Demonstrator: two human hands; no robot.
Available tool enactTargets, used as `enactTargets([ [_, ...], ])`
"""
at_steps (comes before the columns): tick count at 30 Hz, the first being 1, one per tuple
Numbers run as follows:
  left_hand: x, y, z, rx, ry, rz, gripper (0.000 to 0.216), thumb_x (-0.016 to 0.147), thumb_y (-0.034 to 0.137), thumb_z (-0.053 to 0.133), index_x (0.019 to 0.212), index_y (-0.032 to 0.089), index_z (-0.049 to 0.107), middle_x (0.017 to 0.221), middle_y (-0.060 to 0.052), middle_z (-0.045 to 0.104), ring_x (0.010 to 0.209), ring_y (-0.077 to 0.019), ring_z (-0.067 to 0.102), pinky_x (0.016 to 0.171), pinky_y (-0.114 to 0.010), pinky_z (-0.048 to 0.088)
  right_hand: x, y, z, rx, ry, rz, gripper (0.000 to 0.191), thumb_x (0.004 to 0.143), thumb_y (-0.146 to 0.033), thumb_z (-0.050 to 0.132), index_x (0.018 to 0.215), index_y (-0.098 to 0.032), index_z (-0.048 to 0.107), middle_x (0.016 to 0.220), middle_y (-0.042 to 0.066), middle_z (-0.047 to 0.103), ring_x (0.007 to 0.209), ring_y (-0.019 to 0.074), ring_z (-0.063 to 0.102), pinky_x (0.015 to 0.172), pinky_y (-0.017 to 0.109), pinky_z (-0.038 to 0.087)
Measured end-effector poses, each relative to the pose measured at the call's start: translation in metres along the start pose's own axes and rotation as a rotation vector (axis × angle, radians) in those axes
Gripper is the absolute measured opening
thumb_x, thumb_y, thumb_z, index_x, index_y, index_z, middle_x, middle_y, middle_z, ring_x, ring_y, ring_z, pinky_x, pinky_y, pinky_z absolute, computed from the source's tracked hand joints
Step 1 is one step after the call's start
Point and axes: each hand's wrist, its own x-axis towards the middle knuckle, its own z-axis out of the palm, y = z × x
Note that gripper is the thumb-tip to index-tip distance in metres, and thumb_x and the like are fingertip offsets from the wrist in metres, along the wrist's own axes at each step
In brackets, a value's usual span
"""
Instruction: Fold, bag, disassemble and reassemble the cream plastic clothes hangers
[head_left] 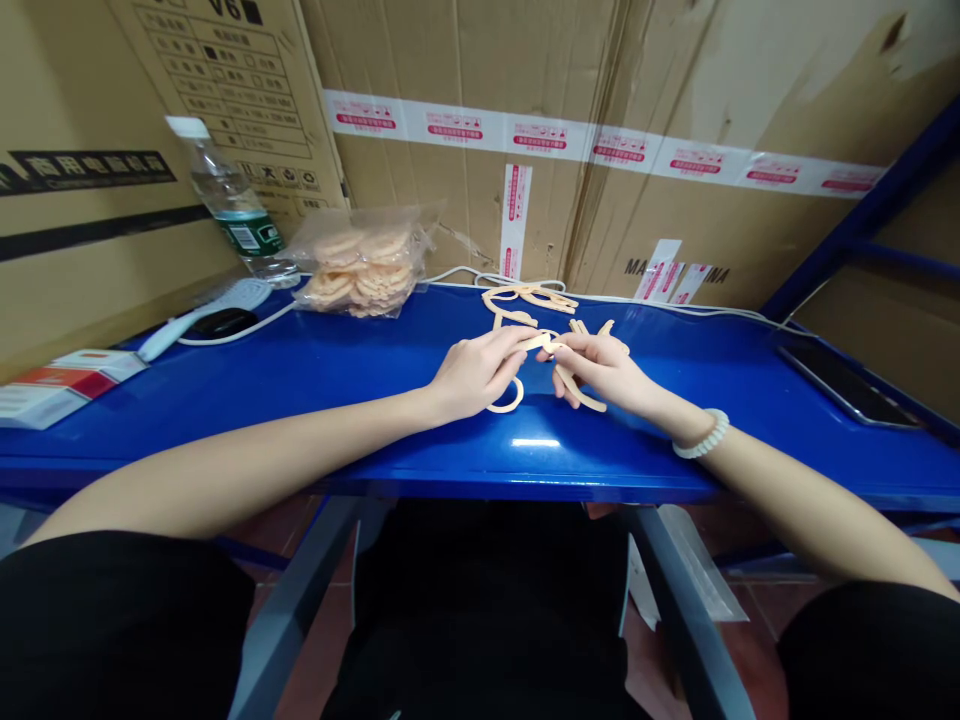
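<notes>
The pale strip (534, 342) is held between your two hands, near the middle of the blue surface (300, 360). The fingers of your left hand (469, 378) are clamped on it from the left, and those of your right hand (606, 372) pinch it from the right. A curved length (587, 395) hangs beneath your right fingers; you cannot tell here whether it belongs to the same strip. A curled strip (512, 403) lies just nearer than your left hand, and loose strips (529, 295) lie beyond both hands.

To your far left stand a filled clear bag (367, 265) and a bottle (240, 215); a red-and-white box (67, 385) sits at the left end. A phone (847, 383) lies well to your right. Cardboard (465, 60) walls off the far edge, where a white cable (690, 305) runs. Your forearms cross the near edge. The widest room to move sideways lies between your right hand and the phone; on the far side, the cardboard limits your reach.
</notes>
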Motion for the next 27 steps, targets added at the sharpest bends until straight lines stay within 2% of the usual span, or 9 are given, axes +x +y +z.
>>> enactTargets([
  [3, -0.001, 0.0, -0.001, 0.197, -0.028, 0.062, 0.037, 0.108, 0.031, 0.039, 0.131, 0.018, 0.064, 0.128, -0.01, 0.073, 0.109, -0.023, 0.072, 0.086, -0.03, 0.054, -0.002, -0.001, 0.003, -0.012, -0.06, -0.003, 0.044, 0.101, -0.06, 0.057, 0.103, -0.017, 0.063, 0.062, -0.002, 0.067, 0.04, 0.0099, 0.053, 0.046, 0.023, 0.045],
  [6, -0.002, -0.002, -0.001, 0.36, -0.07, 0.105, 0.036, 0.108, 0.035, 0.039, 0.116, 0.017, 0.069, 0.106, -0.01, 0.078, 0.083, -0.0205, 0.073, 0.066, -0.025, 0.048, -0.003, -0.002, 0.004, -0.019, -0.112, 0.023, 0.044, 0.102, -0.059, 0.055, 0.101, -0.016, 0.063, 0.056, -0.003, 0.064, 0.036, 0.0092, 0.05, 0.04, 0.022, 0.038],
  [9, -0.001, -0.004, -0.002, 0.434, -0.089, 0.135, 0.037, 0.109, 0.038, 0.039, 0.103, 0.017, 0.069, 0.085, -0.009, 0.076, 0.064, -0.0169, 0.066, 0.056, -0.023, 0.038, -0.004, -0.002, 0.004, -0.031, -0.127, 0.031, 0.044, 0.102, -0.059, 0.054, 0.099, -0.016, 0.064, 0.054, -0.003, 0.065, 0.035, 0.0094, 0.05, 0.04, 0.021, 0.038],
  [15, 0.001, -0.005, -0.004, 0.551, -0.093, 0.2, 0.038, 0.108, 0.033, 0.035, 0.097, 0.016, 0.067, 0.071, -0.007, 0.071, 0.053, -0.0167, 0.059, 0.051, -0.024, 0.027, -0.004, 0.0, 0.006, -0.131, -0.043, 0.035, 0.043, 0.101, -0.058, 0.056, 0.097, -0.016, 0.065, 0.052, -0.003, 0.064, 0.034, 0.0108, 0.052, 0.037, 0.021, 0.036],
  [19, 0.003, -0.003, -0.006, 0.589, -0.102, 0.235, 0.043, 0.109, 0.04, 0.036, 0.089, 0.016, 0.066, 0.063, -0.007, 0.065, 0.049, -0.0158, 0.054, 0.049, -0.025, 0.021, -0.006, 0.001, 0.01, -0.23, 0.005, 0.004, 0.045, 0.102, -0.059, 0.053, 0.093, -0.016, 0.065, 0.053, -0.002, 0.064, 0.035, 0.0117, 0.054, 0.04, 0.022, 0.04],
  [27, 0.005, -0.001, -0.008, 0.501, -0.069, 0.228, 0.052, 0.11, 0.049, 0.033, 0.084, 0.016, 0.063, 0.06, -0.005, 0.059, 0.047, -0.0126, 0.045, 0.049, -0.025, 0.022, -0.011, -0.004, 0.017, -0.344, 0.089, -0.054, 0.043, 0.104, -0.055, 0.052, 0.081, -0.019, 0.06, 0.054, -0.002, 0.063, 0.038, 0.0127, 0.055, 0.043, 0.025, 0.041],
])
